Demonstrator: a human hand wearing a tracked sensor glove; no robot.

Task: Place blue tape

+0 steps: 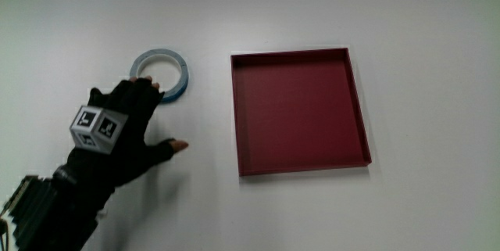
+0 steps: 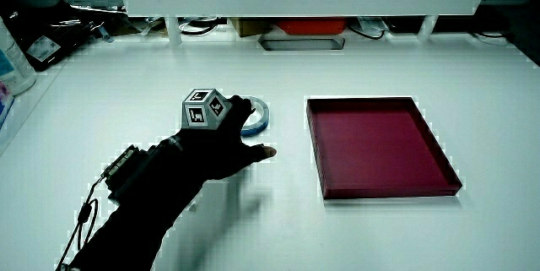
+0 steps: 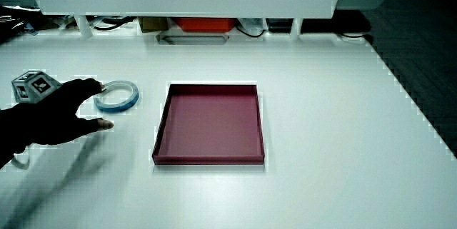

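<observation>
— Where's the tape (image 1: 159, 74)?

— Flat on the tabletop beside the tray (image 1: 300, 110), well in from every edge. My hand (image 1: 117, 130) lies at the ring's near rim, fingertips on it, thumb spread wide, nothing grasped.

— How would you take it?

— I'd pinch the rim, one finger through the hole, lift it level, then set it inside the tray, clear of its walls.
</observation>
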